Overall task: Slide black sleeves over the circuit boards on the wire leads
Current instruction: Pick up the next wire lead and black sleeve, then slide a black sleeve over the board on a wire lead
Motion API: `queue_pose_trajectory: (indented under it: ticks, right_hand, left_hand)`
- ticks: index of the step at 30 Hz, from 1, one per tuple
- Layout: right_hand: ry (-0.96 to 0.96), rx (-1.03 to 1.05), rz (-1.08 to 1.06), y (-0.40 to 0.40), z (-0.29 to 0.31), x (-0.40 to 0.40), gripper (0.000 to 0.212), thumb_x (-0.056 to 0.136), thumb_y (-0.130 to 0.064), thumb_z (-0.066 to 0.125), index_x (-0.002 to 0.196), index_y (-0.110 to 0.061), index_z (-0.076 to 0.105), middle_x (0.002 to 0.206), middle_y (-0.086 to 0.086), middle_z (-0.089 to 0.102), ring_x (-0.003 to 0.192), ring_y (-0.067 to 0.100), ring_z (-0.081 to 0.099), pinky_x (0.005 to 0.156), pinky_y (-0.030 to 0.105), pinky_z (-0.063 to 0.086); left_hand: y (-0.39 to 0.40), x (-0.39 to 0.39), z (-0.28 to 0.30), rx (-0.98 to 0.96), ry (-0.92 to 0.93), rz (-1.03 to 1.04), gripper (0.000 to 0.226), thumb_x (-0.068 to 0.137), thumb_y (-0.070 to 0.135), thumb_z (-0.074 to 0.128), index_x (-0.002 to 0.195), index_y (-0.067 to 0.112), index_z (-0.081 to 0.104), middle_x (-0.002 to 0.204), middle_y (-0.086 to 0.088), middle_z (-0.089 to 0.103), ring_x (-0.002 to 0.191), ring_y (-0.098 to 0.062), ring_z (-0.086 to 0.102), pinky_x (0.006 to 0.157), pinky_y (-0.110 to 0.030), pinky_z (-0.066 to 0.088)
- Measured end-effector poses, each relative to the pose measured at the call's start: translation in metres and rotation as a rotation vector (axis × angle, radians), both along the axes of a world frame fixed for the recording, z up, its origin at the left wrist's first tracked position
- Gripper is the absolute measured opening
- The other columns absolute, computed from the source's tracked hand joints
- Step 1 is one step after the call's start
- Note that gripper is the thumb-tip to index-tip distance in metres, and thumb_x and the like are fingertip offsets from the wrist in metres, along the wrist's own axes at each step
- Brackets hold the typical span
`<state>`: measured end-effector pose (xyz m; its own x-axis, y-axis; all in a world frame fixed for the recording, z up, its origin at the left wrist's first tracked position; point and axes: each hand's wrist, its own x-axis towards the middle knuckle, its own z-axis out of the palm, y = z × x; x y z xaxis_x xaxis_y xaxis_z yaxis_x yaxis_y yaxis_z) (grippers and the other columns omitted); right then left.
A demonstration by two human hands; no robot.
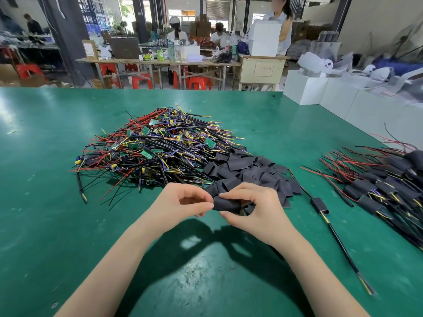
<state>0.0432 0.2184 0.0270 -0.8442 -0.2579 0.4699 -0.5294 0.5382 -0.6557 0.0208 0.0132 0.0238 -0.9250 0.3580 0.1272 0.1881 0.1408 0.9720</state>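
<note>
While both grip one black sleeve (226, 205), L hand (183, 202) pinching end, R hand (251, 209) curled round it

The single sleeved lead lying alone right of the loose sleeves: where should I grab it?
Grip the sleeved lead on its black sleeve, the widest part, pinching across its flat sides from above. It lies apart from the finished pile on bare green table, so nothing blocks it. The right hand is nearer, but it now holds a loose sleeve.
</note>
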Motion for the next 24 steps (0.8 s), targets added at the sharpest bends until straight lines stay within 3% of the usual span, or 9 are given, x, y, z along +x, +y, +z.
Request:
queue_pose_trajectory:
  ticks: [3, 7, 11, 17, 20, 24]
  right_hand:
    - [0.002, 0.029, -0.017, 0.001, 0.002, 0.0, 0.029, 0.067, -0.014, 0.081, 0.096, -0.02, 0.076, 0.084, -0.006, 0.067, 0.071, 0.01, 0.062, 0.067, 0.021, 0.049]
    - [0.093, 0.001, -0.157, 0.017, 0.012, -0.003, 0.025, 0.065, -0.014, 0.083, 0.085, -0.027, 0.077, 0.076, -0.01, 0.068, 0.07, 0.004, 0.062, 0.067, 0.017, 0.045]
    - [0.09, -0.166, -0.48, 0.06, 0.024, -0.009, 0.02, 0.067, -0.017, 0.083, 0.081, -0.028, 0.075, 0.08, -0.012, 0.072, 0.07, 0.002, 0.064, 0.071, 0.018, 0.049]
    - [-0.027, -0.004, -1.018, 0.113, 0.018, -0.008, 0.021, 0.071, -0.019, 0.075, 0.092, -0.015, 0.075, 0.084, 0.013, 0.073, 0.083, 0.03, 0.066, 0.071, 0.031, 0.045]
    - [-0.218, 0.173, -1.156, 0.121, 0.008, -0.009, 0.021, 0.077, -0.024, 0.072, 0.094, -0.012, 0.075, 0.087, 0.021, 0.068, 0.096, 0.042, 0.058, 0.073, 0.04, 0.048]
    - [-0.537, 0.365, -1.135, 0.12, -0.001, -0.01, 0.03, 0.084, -0.031, 0.067, 0.102, -0.008, 0.069, 0.106, 0.023, 0.062, 0.115, 0.039, 0.043, 0.083, 0.041, 0.045]
  left_hand:
    - [-0.001, 0.0, 0.001, -0.008, -0.014, -0.025, 0.012, 0.085, -0.005, 0.067, 0.087, 0.005, 0.073, 0.076, -0.005, 0.069, 0.069, -0.012, 0.063, 0.073, -0.019, 0.053]
    - [-0.004, -0.002, 0.006, -0.023, 0.136, 0.035, 0.025, 0.086, -0.005, 0.064, 0.109, 0.005, 0.068, 0.106, -0.008, 0.071, 0.092, -0.011, 0.065, 0.085, -0.021, 0.052]
    - [-0.014, -0.01, 0.006, 0.034, 0.152, 0.209, 0.02, 0.086, -0.003, 0.065, 0.101, 0.01, 0.07, 0.1, 0.001, 0.073, 0.087, -0.007, 0.066, 0.08, -0.014, 0.049]
    - [-0.016, -0.014, 0.002, 0.056, 0.176, 0.243, 0.018, 0.087, -0.002, 0.064, 0.097, 0.011, 0.072, 0.09, 0.003, 0.075, 0.082, -0.006, 0.068, 0.072, -0.011, 0.048]
    - [-0.016, -0.014, 0.001, 0.045, 0.193, 0.239, 0.019, 0.088, -0.002, 0.064, 0.095, 0.013, 0.073, 0.091, 0.0, 0.075, 0.081, -0.008, 0.068, 0.071, -0.011, 0.048]
    - [-0.018, -0.016, -0.001, 0.04, 0.215, 0.273, 0.022, 0.087, -0.001, 0.065, 0.092, 0.018, 0.073, 0.089, 0.002, 0.075, 0.083, -0.009, 0.069, 0.072, -0.011, 0.048]
